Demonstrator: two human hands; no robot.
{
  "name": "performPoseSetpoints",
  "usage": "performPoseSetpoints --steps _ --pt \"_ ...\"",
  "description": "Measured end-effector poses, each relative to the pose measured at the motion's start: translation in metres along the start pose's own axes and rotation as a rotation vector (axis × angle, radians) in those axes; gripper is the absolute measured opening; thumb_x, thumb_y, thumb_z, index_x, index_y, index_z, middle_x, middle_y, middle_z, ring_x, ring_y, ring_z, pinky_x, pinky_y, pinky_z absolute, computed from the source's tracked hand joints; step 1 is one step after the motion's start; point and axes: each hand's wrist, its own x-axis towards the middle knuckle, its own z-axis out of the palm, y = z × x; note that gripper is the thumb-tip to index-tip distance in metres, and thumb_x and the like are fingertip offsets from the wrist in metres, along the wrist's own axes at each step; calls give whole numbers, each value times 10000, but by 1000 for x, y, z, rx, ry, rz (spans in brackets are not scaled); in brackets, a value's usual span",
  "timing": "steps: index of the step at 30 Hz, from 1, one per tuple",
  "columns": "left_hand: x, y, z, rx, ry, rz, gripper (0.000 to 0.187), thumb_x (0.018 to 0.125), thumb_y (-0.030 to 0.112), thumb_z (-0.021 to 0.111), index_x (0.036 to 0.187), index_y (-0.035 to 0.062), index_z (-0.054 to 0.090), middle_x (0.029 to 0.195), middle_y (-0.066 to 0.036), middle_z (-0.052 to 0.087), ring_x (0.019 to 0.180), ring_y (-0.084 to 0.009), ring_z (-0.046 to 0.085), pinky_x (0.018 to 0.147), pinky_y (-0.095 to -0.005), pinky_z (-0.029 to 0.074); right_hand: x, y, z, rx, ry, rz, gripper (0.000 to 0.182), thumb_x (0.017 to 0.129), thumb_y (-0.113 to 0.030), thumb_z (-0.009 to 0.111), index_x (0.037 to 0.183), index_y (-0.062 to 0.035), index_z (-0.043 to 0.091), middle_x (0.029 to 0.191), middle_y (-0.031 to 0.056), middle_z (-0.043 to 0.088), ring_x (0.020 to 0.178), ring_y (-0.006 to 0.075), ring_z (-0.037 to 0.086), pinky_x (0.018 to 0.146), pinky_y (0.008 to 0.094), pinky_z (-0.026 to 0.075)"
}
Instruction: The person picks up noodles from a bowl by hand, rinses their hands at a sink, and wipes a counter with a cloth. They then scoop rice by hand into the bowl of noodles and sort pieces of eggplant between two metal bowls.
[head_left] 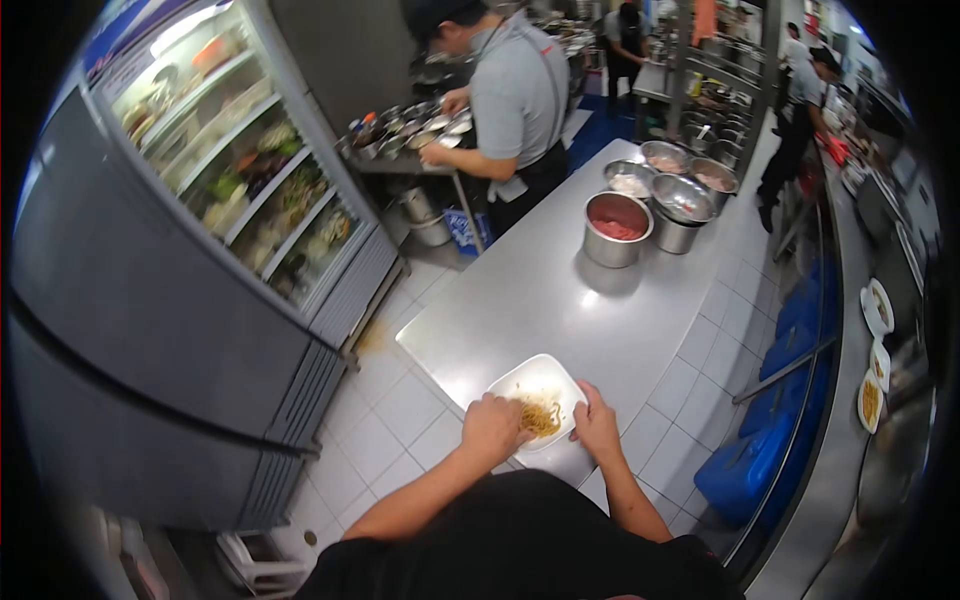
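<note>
Busy commercial kitchen, long stainless-steel counter (540, 290) running down the middle. At its near corner sat a white square ceramic plate (545, 385), tilted diamond-wise, mostly bare, with a small tangle of yellowish-brown noodles (540, 416) on its near part. Left hand (491, 428) curled over the noodles, grip unclear. Right hand (598, 425) gripped the plate's right edge. Farther along stood a round steel pot of red meat (617, 228).

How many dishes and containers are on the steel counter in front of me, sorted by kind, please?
White plates: 1, with noodles, touched by left hand and right hand
Steel pots: 2
Steel bowls: 3
Total: 6
</note>
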Motion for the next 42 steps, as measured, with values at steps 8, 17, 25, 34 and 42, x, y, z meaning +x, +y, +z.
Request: performPoseSetpoints --steps 8,17,25,34,42 --pt "6 -15 32 115 11 63 416 748 443 759 965 96 680 839 -84 695 807 -274 639 660 -416 523 -41 -27 -14 61 -248 268 616 994 -319 465 1517 -58 270 812 182 707 573 207 680 461 305 527" --pt "5 -6 38 154 65 135 192 801 264 651 861 83 668 792 -93 695 808 -290 646 668 -432 527 -39 -14 -5 2 -187 128 550 955 -198 410 1480 -63 313 630 124 613 460 223 584 447 379 484" --pt "6 4 -16 -110 48 25 186 861 249 649 966 142 761 851 -94 721 850 -287 659 748 -415 548 -43 -24 -23 -53 -164 126 557 944 -165 403 1479 -32 322 647 153 637 480 259 618 505 418 518" --pt "9 9 -33 -343 120 64 226 861 188 694 1076 135 740 850 -94 718 828 -264 664 753 -399 539 -39 -14 -28 -189 -97 62 540 941 -172 425 1471 -75 377 721 244 650 622 391 659 675 504 530" --pt "15 11 -70 -608 69 24 210 884 150 694 1088 120 734 904 -102 732 797 -227 693 735 -337 540 -53 -38 -49 -345 56 -105 505 948 -194 452 1445 -108 454 796 264 649 747 455 637 727 534 500"
